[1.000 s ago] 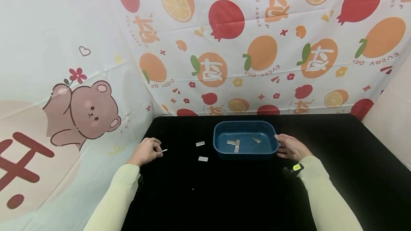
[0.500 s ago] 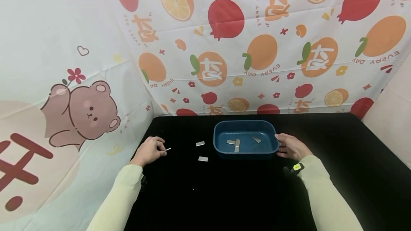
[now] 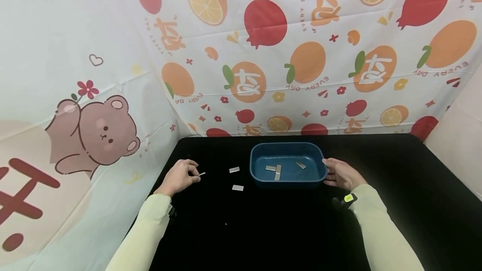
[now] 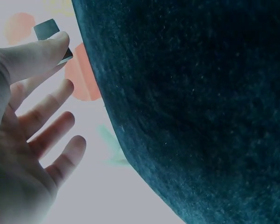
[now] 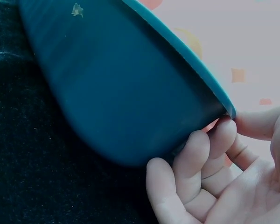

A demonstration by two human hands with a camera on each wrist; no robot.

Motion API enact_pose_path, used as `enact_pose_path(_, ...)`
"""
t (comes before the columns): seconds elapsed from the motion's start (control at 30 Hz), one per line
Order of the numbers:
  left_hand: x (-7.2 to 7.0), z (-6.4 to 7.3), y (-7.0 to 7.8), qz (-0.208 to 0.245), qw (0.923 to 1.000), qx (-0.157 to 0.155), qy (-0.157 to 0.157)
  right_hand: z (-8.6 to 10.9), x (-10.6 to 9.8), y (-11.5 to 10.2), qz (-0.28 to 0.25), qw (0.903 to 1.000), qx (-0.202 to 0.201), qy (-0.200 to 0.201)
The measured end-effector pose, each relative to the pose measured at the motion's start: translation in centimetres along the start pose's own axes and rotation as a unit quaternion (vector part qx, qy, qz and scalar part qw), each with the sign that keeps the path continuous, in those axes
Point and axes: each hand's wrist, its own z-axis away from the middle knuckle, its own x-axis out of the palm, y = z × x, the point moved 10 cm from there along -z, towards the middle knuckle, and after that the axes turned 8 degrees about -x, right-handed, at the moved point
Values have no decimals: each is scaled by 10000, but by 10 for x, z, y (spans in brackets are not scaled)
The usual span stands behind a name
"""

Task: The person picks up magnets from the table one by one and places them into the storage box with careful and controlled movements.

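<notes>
My left hand [image 3: 181, 177] pinches a small flat metallic rectangular piece [image 4: 46, 29] between thumb and index finger, over the left part of the black table. In the left wrist view its other fingers are spread apart. At the right end of a blue plastic bin [image 3: 288, 182], my right hand [image 3: 342, 173] grips the rim with the thumb and keeps its curled fingers against the outer wall [image 5: 116, 88]. Several similar metallic pieces lie in the bin, among them a slanted one [image 3: 301, 165]. Two more, a far piece [image 3: 234, 170] and a nearer piece [image 3: 237, 187], lie between left hand and bin.
Black cloth covers the table [image 3: 286, 233]. A tiny pale speck [image 3: 226, 223] lies near its front. Behind the table hangs a fruit-print sheet [image 3: 218, 108], and a bear-print sheet [image 3: 101, 137] lines the left side.
My left hand has moved to the right with the pinched piece, closer to the two pieces on the table. The right hand and the bin have stayed in place.
</notes>
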Motion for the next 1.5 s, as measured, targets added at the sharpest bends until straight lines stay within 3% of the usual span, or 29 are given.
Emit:
enact_pose_path(0.23,0,1,4,-65,9999,7,87,1,2,-2,-30,10000,-1,-39)
enact_pose_path(0.5,-11,-1,16,-48,9992,110,374,2,3,0,-101,9999,-44,-26)
enact_pose_path(0.77,-19,-3,29,15,9993,168,345,4,2,3,-26,10000,-49,-83)
enact_pose_path(1.5,-13,1,19,32,9993,193,309,6,4,-2,13,9999,-139,-88)
